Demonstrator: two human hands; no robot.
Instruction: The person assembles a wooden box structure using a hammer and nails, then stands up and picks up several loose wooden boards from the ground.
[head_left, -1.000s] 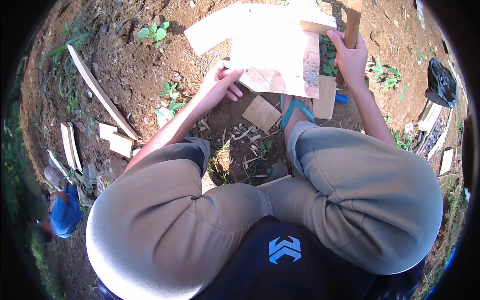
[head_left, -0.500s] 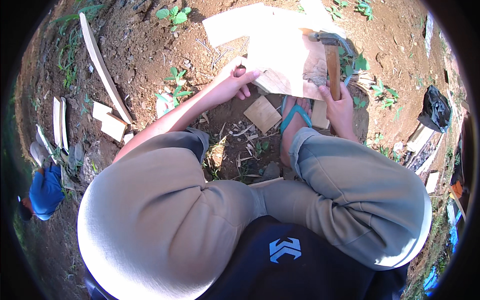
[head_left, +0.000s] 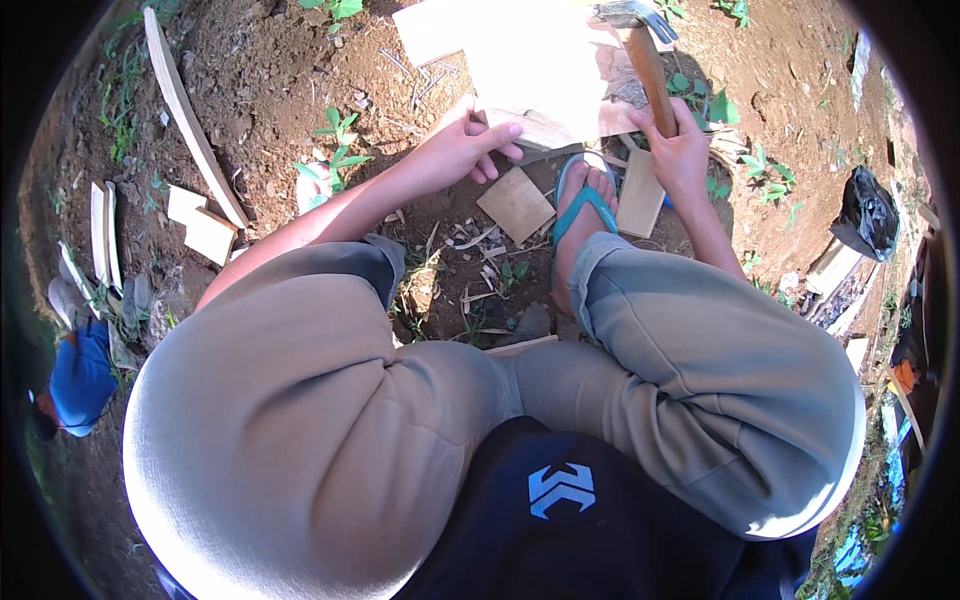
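At the upper centre of the frame, a pale wooden board (head_left: 530, 85) is held at its lower left edge by the left hand (head_left: 462, 150), the thumb laid over it. To the right, a claw hammer (head_left: 650, 82) is grasped by its wooden handle in the right hand (head_left: 680, 155). Loose nails (head_left: 426, 80) are scattered at upper left of centre; a square wood offcut (head_left: 516, 205) is seen below the board.
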